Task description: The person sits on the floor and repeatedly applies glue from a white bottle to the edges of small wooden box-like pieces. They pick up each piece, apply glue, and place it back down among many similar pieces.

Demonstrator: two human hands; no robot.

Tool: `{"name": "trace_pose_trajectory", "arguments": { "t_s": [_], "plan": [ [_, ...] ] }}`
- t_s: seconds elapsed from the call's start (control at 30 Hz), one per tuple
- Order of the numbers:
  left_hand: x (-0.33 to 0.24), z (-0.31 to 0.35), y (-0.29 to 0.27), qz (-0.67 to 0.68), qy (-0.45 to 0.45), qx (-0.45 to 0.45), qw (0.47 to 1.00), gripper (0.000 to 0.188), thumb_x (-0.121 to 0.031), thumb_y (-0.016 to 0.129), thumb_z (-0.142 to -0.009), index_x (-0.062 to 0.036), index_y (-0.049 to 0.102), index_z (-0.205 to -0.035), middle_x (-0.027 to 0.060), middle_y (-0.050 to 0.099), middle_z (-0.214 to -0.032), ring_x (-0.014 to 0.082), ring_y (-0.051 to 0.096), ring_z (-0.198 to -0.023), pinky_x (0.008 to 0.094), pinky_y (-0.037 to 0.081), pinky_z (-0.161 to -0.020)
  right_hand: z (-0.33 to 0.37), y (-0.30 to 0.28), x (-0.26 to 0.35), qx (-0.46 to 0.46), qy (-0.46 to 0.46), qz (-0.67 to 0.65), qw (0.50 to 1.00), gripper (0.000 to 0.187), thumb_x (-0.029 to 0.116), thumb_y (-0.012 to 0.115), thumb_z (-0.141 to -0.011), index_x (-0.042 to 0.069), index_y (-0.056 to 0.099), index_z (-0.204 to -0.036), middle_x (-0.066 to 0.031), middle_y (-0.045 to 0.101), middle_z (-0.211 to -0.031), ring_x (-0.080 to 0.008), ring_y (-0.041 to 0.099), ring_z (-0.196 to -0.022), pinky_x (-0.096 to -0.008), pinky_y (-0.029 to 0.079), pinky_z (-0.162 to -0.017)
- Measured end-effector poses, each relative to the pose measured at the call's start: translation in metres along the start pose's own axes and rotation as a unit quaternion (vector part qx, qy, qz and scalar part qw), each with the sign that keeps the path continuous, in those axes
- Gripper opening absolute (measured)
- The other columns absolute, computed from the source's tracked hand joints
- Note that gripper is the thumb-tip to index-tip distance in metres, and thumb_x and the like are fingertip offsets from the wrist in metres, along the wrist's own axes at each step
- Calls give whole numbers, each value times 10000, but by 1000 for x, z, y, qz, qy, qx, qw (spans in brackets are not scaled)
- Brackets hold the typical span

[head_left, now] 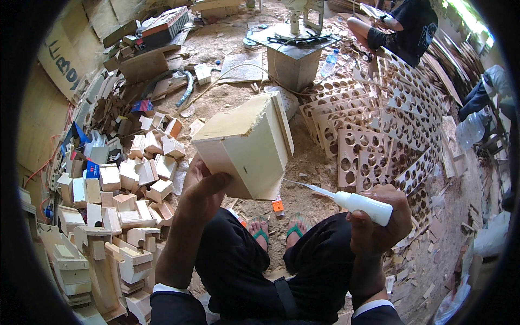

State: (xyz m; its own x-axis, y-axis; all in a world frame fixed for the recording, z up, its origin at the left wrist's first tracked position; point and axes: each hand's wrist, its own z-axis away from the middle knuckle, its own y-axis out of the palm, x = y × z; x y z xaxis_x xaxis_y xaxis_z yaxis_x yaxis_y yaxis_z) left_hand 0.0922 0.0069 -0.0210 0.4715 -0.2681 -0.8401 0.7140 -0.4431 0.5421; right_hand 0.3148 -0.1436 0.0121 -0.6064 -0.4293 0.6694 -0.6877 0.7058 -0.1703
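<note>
A pale wooden box [254, 157] with slanted sides is held up in front of me, tilted, with a rough edge along its top panel. My left hand [203, 187] is closed on its lower left side, the thumb lying across the face. In my right hand [387, 216] is a white squeeze bottle of glue [363, 207], lying nearly level. Its long thin nozzle [311, 187] points left, with the tip close to the box's lower right edge. Whether the tip touches the wood I cannot tell.
Many small wooden boxes [130, 179] are heaped on the left. Boards with rows of round holes [390, 119] lie at the right. A metal-topped stand [295, 59] stands ahead, near a seated person [406, 27]. Wood scraps litter the floor around my sandalled feet [295, 227].
</note>
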Motion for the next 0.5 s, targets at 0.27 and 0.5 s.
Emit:
{"name": "trace_pose_trajectory", "arguments": {
  "t_s": [0.27, 0.5],
  "plan": [
    [-4, 0, 2, -24, -16, -2, 1000, 727, -159, 711, -632, 42, 421, -1268, 136, 561, -1157, 241, 531, -1119, 338, 379, -1007, -2, -1, 0, 4, -21, 35, 999, 329, 237, 783, -771, 6, 560, -838, -107, 647, -667, -190, 645, -582, -285, 513, -532],
    [-3, 1, 4, -22, -11, 1, 1000, 678, -111, 666, -631, 49, 439, -1249, 142, 575, -1152, 238, 551, -1104, 340, 382, -1012, -2, -2, -1, 8, -27, 32, 999, 340, 260, 782, -773, 9, 561, -834, -109, 649, -669, -197, 654, -590, -296, 522, -536]
  ]
}}
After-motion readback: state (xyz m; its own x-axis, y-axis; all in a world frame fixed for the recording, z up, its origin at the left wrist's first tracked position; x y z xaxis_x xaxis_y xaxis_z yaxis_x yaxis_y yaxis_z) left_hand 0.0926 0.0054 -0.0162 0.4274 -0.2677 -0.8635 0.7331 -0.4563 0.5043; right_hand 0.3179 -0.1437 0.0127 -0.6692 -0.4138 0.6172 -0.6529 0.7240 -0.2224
